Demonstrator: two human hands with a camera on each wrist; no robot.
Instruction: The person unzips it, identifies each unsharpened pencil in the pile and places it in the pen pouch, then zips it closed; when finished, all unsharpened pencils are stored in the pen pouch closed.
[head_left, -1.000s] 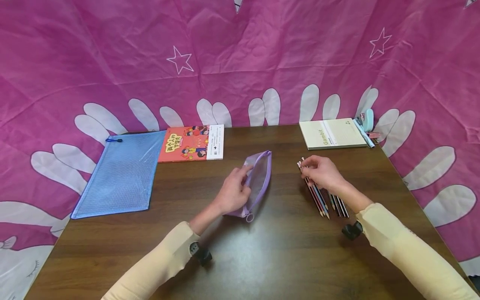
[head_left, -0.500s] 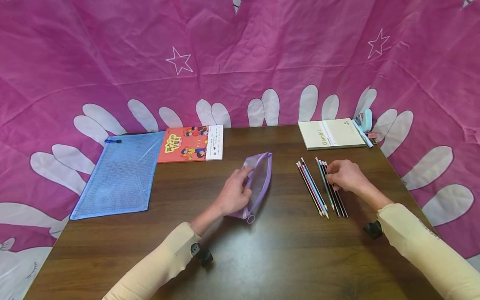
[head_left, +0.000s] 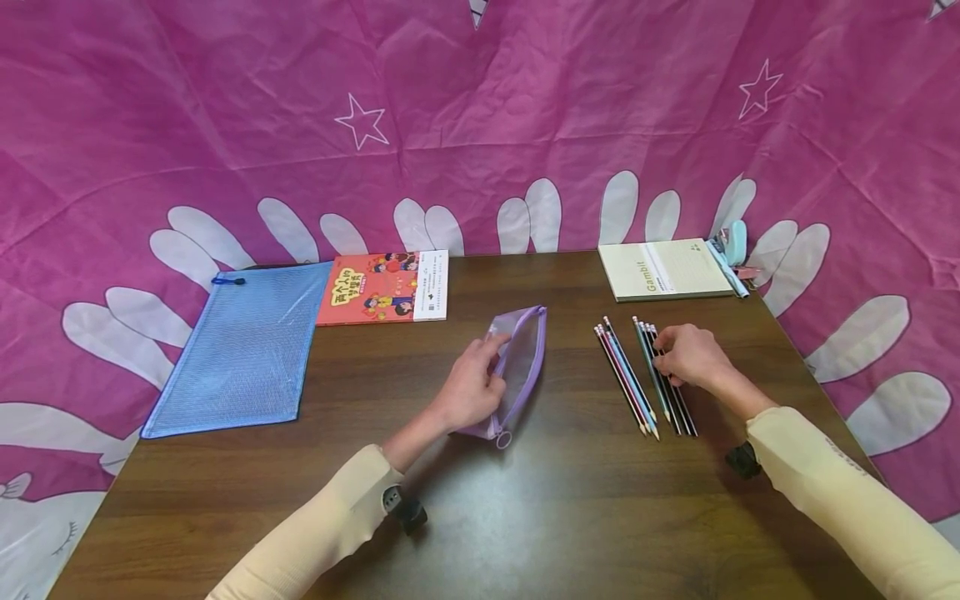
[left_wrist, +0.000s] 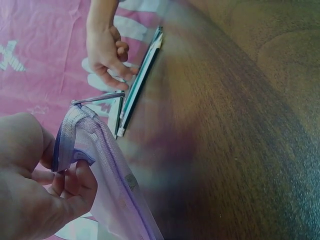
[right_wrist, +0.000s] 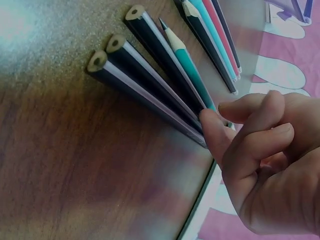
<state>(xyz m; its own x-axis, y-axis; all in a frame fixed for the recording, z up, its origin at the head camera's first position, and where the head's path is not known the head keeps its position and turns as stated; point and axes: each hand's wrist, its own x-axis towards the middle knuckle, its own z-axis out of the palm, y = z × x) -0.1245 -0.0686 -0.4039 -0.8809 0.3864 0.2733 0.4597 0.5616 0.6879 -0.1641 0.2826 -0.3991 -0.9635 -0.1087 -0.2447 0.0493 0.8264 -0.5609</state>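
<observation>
Bent-fingered with the nearer right hand, at black pencils stretching lengthwise from its fingertips toward the body; cannot tell whether gripping. Pinching purple pouch with left hand.

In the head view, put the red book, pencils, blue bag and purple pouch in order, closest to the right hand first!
1. Pencils: at the right hand.
2. Purple pouch: left, in the left hand.
3. Red book: farther left, behind.
4. Blue bag: farthest left.
</observation>
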